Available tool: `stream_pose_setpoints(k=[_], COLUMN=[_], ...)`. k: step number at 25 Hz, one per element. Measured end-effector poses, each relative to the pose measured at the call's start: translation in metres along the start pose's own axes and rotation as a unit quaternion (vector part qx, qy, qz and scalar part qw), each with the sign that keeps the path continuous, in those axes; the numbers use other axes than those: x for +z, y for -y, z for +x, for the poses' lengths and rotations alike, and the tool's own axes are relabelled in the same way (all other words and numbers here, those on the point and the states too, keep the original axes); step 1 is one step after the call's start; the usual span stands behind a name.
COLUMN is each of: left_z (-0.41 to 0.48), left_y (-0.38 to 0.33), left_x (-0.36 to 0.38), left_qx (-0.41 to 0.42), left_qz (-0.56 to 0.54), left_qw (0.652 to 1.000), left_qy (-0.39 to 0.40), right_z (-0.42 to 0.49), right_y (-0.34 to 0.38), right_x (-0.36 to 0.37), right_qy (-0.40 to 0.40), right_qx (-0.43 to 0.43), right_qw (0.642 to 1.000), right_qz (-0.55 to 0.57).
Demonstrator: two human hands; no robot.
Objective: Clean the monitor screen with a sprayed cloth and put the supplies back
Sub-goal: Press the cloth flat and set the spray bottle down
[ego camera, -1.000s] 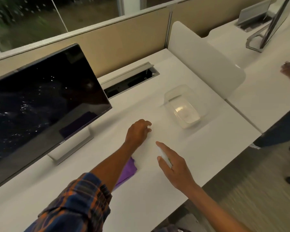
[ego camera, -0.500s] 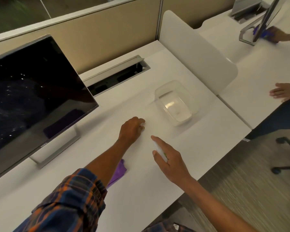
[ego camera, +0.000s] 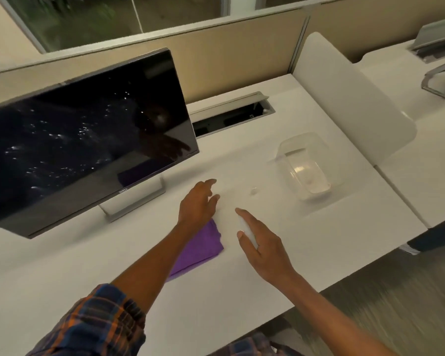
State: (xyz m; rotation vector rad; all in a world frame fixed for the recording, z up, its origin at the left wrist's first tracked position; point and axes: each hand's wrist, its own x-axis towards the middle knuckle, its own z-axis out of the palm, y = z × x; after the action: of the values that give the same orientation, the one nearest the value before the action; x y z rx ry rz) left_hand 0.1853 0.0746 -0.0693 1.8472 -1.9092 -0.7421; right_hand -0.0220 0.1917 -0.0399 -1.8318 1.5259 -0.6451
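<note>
- Purple cloth lies flat on the white worktop, partly under the left forearm and near the monitor stand, handy for wiping.
- Left hand: grip wide, fingers relaxed, holding nothing, just beyond the cloth.
- Right hand: grip closed round a pale, blurred item, judged to be the spray bottle.
- Screen shows bright specks; cleaning judged unfinished.
- Clear container stands to the right, probably where the supplies go back.
</note>
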Motion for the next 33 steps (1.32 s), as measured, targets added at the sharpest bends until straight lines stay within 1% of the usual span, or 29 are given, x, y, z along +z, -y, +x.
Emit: stream_pose_setpoints(k=[2, 4, 6, 9, 11, 14, 18, 22, 24, 26, 28, 33], left_z=[-0.029, -0.062, -0.097, -0.144, -0.169, -0.195, -0.208, -0.217, -0.218, -0.217, -0.216, -0.22], left_y=[0.023, 0.047, 0.075, 0.111, 0.125, 0.137, 0.143, 0.147, 0.15, 0.151, 0.151, 0.152], left_x=[-0.02, -0.035, -0.048, -0.061, -0.061, -0.052, -0.041, -0.031, -0.029, -0.027, -0.027, -0.027], left_qx=[-0.021, -0.048, -0.078, -0.106, -0.1, -0.065, -0.082, -0.073, -0.072, -0.073, -0.075, -0.076], left_qz=[-0.002, -0.002, 0.013, 0.046, 0.094, 0.157, 0.15, 0.177, 0.184, 0.181, 0.171, 0.133], left_qw=[1.0, 0.998, 0.996, 0.993, 0.99, 0.985, 0.984, 0.98, 0.978, 0.979, 0.981, 0.988], left_qy=[-0.022, -0.029, -0.034, -0.034, -0.015, 0.025, 0.048, 0.056, 0.059, 0.06, 0.059, 0.032], right_z=[0.0, 0.0, -0.001, 0.001, 0.004, 0.006, 0.005, 0.004, 0.003, 0.002, 0.003, 0.011], right_y=[0.013, 0.023, 0.033, 0.046, 0.05, 0.053, 0.057, 0.059, 0.059, 0.058, 0.058, 0.048], right_x=[0.014, 0.028, 0.047, 0.071, 0.082, 0.096, 0.112, 0.121, 0.124, 0.124, 0.121, 0.108], right_qy=[0.015, 0.015, 0.03, 0.046, 0.057, 0.077, 0.05, 0.031, 0.028, 0.03, 0.043, 0.034], right_qx=[-0.017, -0.027, -0.049, -0.083, -0.099, -0.121, -0.169, -0.197, -0.199, -0.186, -0.152, -0.13], right_qw=[0.998, 0.993, 0.983, 0.975, 0.97, 0.957, 0.937, 0.924, 0.924, 0.932, 0.945, 0.95], right_qz=[-0.05, -0.115, -0.172, -0.201, -0.215, -0.253, -0.303, -0.326, -0.325, -0.309, -0.287, -0.282])
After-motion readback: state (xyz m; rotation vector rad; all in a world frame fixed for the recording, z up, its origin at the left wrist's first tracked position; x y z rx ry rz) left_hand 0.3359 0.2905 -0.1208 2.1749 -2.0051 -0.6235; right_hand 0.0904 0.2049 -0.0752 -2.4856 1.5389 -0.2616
